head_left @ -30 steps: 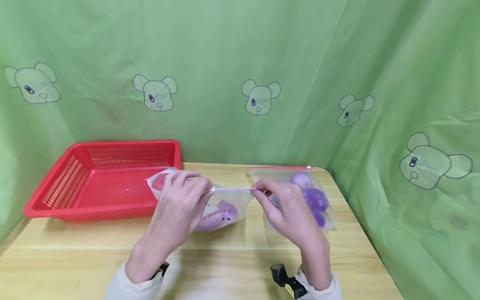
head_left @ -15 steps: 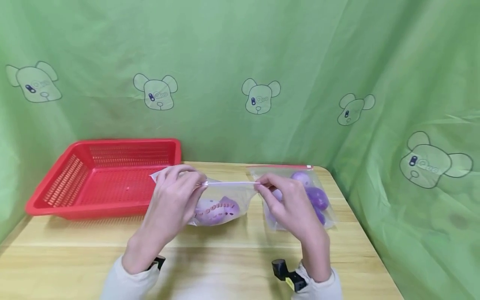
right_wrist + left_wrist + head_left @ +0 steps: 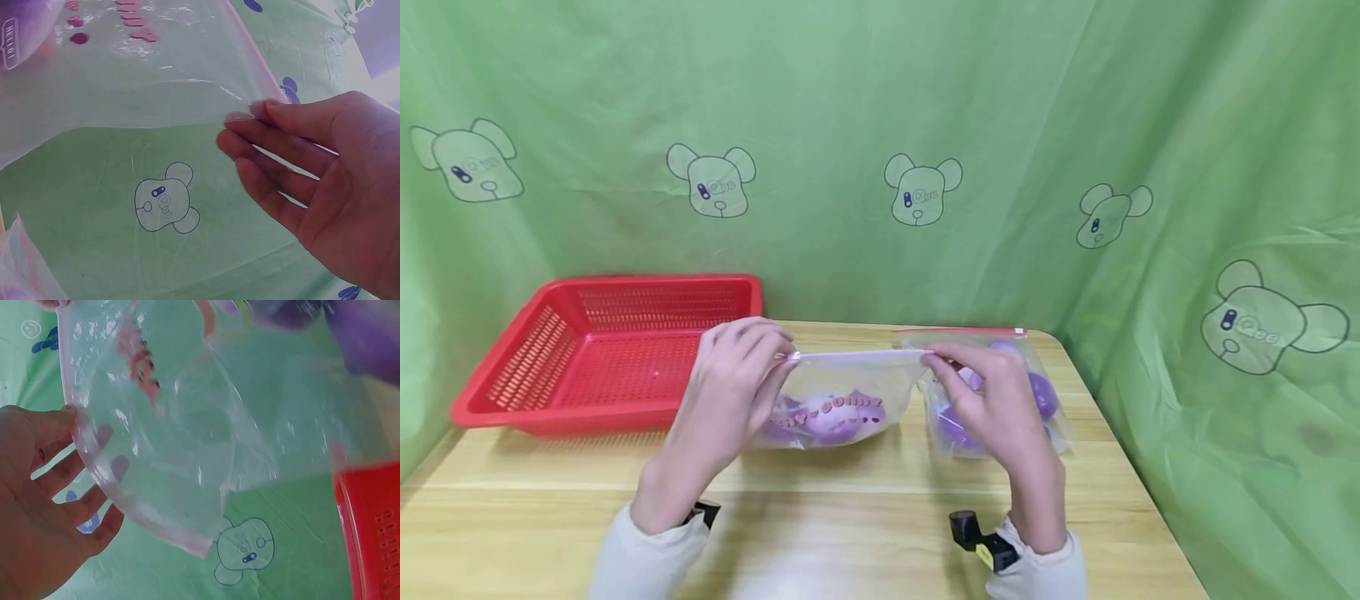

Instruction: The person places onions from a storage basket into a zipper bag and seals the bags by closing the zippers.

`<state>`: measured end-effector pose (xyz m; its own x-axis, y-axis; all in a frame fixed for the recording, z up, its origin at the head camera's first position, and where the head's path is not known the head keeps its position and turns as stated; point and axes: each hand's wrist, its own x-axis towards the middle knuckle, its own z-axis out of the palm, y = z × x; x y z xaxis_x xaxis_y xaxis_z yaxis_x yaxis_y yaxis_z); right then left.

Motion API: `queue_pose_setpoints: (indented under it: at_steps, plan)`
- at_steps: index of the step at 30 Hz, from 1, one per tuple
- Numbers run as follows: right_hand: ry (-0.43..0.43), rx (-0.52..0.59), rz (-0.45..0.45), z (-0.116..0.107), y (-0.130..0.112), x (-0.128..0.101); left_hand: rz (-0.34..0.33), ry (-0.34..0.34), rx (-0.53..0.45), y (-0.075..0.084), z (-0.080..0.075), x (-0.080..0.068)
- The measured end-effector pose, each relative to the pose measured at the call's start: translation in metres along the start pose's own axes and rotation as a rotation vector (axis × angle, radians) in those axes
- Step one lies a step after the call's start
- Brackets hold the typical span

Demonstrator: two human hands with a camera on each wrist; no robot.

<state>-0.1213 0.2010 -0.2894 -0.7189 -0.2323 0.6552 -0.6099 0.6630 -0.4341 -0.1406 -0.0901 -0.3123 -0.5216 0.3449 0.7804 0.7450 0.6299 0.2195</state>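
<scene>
Both hands were raised above the bench [image 3: 865, 533] and clamped on one clear zip bag [image 3: 842, 392], which hung stretched between them. The left hand [image 3: 733, 392] pinched the bag's top strip at one end, its thumb and fingertips [image 3: 70, 412] pressed against the plastic, while the right hand [image 3: 992, 404] pinched the opposite end with its fingertips [image 3: 259, 111] closed on the sealed edge. The strip ran taut and nearly level from one hand to the other. Inside the bag, below the strip and between the hands, sat a purple toy [image 3: 831, 417] with reddish lettering, sagging toward the bench. Just behind the right hand lay a second clear bag [image 3: 1037, 367] with a red closure strip, holding more purple pieces, resting on the bench. Beyond the left hand, on its outer side, stood a red mesh basket [image 3: 550, 350] at the bench's far edge, against a green curtain [image 3: 925, 100] printed with bear faces.
</scene>
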Motion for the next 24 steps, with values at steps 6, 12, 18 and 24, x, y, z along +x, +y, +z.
queue_pose_setpoints:
  at_steps: [6, 12, 18, 24]
  plan:
    - [0.049, 0.024, -0.02, -0.001, 0.005, 0.0, -0.017, -0.004, -0.001, -0.007, -0.006, -0.001]
    - [0.053, -0.001, -0.01, -0.004, 0.011, -0.001, -0.032, -0.009, -0.037, -0.009, -0.011, -0.002]
    - [0.031, -0.008, 0.046, -0.011, 0.014, -0.003, -0.066, -0.038, -0.052, -0.008, -0.017, -0.002]
    - [0.039, -0.021, 0.052, -0.018, 0.018, -0.004, -0.068, -0.063, -0.045, -0.009, -0.018, -0.002]
